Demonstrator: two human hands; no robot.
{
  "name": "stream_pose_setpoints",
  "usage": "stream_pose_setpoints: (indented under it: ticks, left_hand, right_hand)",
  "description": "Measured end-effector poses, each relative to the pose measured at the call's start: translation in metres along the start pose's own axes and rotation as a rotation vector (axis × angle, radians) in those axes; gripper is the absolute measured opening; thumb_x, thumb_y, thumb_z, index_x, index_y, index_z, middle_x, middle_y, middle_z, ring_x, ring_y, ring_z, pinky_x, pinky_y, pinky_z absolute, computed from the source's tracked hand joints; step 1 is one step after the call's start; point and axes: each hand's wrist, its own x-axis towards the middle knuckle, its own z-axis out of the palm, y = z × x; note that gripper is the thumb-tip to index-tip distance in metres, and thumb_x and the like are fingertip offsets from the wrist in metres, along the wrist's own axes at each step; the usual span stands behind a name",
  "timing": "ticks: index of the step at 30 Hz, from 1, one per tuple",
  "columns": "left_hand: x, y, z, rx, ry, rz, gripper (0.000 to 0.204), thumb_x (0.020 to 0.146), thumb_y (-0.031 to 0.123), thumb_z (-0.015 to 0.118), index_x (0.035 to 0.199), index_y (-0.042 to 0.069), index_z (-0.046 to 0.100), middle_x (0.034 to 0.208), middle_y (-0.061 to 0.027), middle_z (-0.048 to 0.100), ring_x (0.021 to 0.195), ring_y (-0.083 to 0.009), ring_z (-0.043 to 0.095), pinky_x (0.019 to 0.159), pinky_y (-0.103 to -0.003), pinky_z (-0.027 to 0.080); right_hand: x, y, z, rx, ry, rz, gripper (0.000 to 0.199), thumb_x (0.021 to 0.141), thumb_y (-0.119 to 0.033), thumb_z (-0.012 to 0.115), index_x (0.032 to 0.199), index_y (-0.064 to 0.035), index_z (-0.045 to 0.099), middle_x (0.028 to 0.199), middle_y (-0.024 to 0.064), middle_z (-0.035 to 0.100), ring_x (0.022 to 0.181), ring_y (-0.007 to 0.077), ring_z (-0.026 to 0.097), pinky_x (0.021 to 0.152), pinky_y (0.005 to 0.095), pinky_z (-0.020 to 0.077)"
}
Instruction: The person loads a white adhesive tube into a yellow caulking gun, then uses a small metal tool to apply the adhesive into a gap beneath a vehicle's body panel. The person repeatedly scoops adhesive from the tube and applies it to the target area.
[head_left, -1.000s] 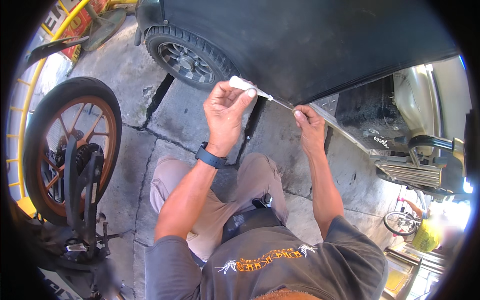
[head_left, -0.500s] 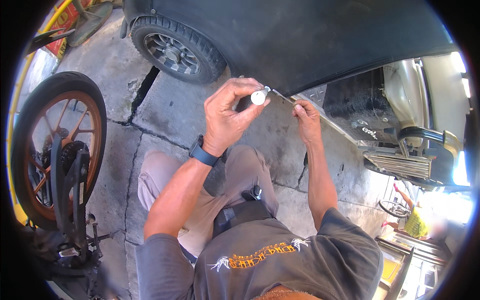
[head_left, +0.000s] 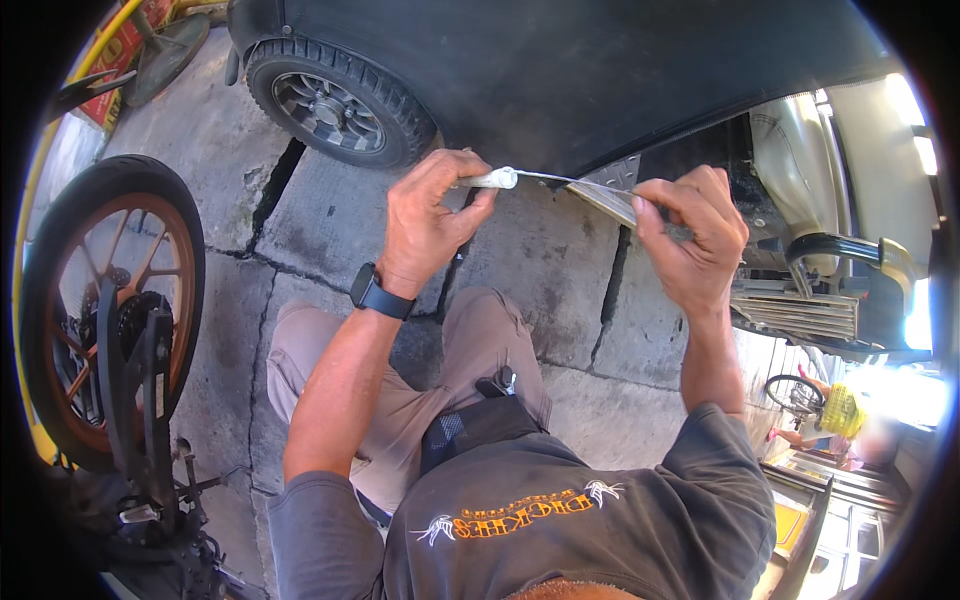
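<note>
My left hand [head_left: 428, 222], with a dark watch on its wrist, is closed around a white tube-shaped spool [head_left: 490, 179] with its round end facing right. A thin light thread [head_left: 568, 179] runs from that end across to my right hand [head_left: 700, 235]. There the thumb and forefinger pinch it, with the other fingers curled. The thread hangs nearly straight, sloping slightly down to the right. Both hands are raised in front of my knees, near the lower edge of a dark vehicle panel [head_left: 590, 80].
The vehicle's wheel [head_left: 332, 108] stands beyond my left hand, with a metal sill [head_left: 605, 198] beyond the thread. At left is a motorcycle wheel [head_left: 115, 310] with an orange rim. Cracked concrete floor [head_left: 540, 290] lies below. Another person in a yellow-green top [head_left: 842, 410] is far right.
My right hand has moved right, away from the spool, drawing out a longer length of thread. My left hand has shifted slightly left and turned the spool sideways.
</note>
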Motion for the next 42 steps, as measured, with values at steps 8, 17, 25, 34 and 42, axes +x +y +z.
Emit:
stream_pose_setpoints:
  ticks: [8, 17, 25, 34, 42]
  left_hand:
    - [-0.003, 0.002, 0.001, 0.003, -0.113, -0.06, 0.019, 0.078, 0.0, 0.078, 0.096, 0.001, 0.072, 0.096, -0.01, 0.074, 0.085, -0.0272, 0.072, 0.078, -0.035, 0.058]
    - [-0.006, 0.004, 0.001, -0.014, -0.207, 0.013, 0.024, 0.079, -0.001, 0.08, 0.101, 0.002, 0.074, 0.102, -0.0104, 0.076, 0.092, -0.0241, 0.074, 0.079, -0.033, 0.059]
    - [-0.01, 0.002, 0.008, 0.013, -0.208, 0.071, 0.026, 0.077, 0.002, 0.082, 0.102, 0.005, 0.075, 0.102, -0.0098, 0.076, 0.094, -0.0263, 0.074, 0.081, -0.035, 0.059]
    - [-0.01, -0.003, 0.005, 0.026, -0.178, 0.11, 0.026, 0.077, 0.003, 0.081, 0.101, 0.006, 0.073, 0.103, -0.0093, 0.076, 0.094, -0.0271, 0.073, 0.081, -0.036, 0.06]
    - [-0.009, -0.003, 0.004, 0.048, -0.163, 0.141, 0.025, 0.077, 0.003, 0.081, 0.101, 0.007, 0.072, 0.103, -0.0083, 0.075, 0.094, -0.027, 0.073, 0.08, -0.036, 0.059]
  right_hand:
    - [0.032, -0.009, -0.009, -0.173, -0.193, -0.439, 0.022, 0.066, -0.001, 0.079, 0.084, -0.007, 0.069, 0.074, 0.0023, 0.053, 0.074, 0.0203, 0.057, 0.073, 0.0355, 0.0428]
    - [0.03, 0.003, 0.008, -0.109, -0.357, -0.458, 0.02, 0.069, -0.004, 0.077, 0.085, -0.0075, 0.065, 0.077, 0.0034, 0.05, 0.076, 0.0226, 0.054, 0.073, 0.0366, 0.0419]
    - [0.019, 0.008, 0.032, 0.066, -0.469, -0.213, 0.009, 0.079, -0.004, 0.071, 0.087, -0.0059, 0.067, 0.077, 0.0054, 0.055, 0.076, 0.025, 0.057, 0.071, 0.0373, 0.0417]
    - [0.023, 0.025, 0.02, 0.376, -0.622, 0.406, 0.012, 0.09, -0.011, 0.071, 0.095, -0.0009, 0.073, 0.081, -0.0011, 0.056, 0.067, 0.0089, 0.045, 0.061, 0.0278, 0.0387]
    - [0.028, 0.034, 0.01, 0.449, -0.653, 0.504, 0.014, 0.091, -0.015, 0.072, 0.092, -0.0017, 0.073, 0.082, -0.0038, 0.055, 0.069, 0.0066, 0.046, 0.062, 0.0268, 0.0394]
